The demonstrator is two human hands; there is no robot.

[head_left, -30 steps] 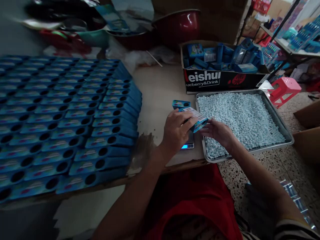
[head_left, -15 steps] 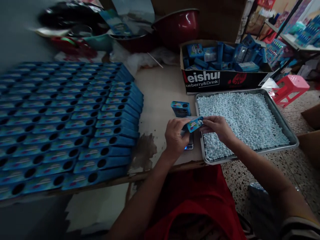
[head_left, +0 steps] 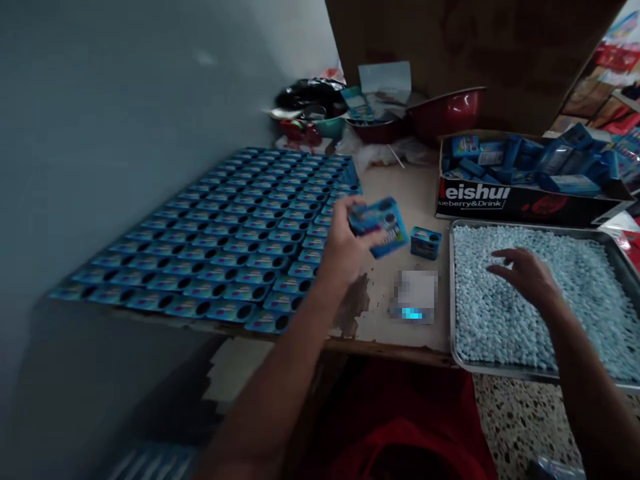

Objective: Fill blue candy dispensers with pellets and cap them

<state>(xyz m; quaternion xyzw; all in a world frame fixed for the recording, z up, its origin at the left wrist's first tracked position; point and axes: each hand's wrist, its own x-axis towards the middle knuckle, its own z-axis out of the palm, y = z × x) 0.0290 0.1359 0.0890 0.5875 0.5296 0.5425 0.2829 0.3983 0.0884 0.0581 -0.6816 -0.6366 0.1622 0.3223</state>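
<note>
My left hand (head_left: 343, 248) is closed on a small blue box (head_left: 381, 225), held above the table between the rows of blue boxes (head_left: 240, 233) and a single blue box (head_left: 425, 242) standing on the table. My right hand (head_left: 525, 275) hovers over the metal tray (head_left: 453, 293) of pale blue pellets (head_left: 575, 287), fingers spread and holding nothing. A small scale (head_left: 415, 297) with a lit blue display lies on the table between the hands.
A cardboard carton (head_left: 520, 200) full of blue boxes stands behind the tray. Red bowls (head_left: 445, 110) and clutter sit at the back against a large brown box. A grey wall runs along the left. Speckled floor shows below right.
My right hand let go of the blue box and moved right over the pellets. My left hand carried the box left toward the rows. The view swung left.
</note>
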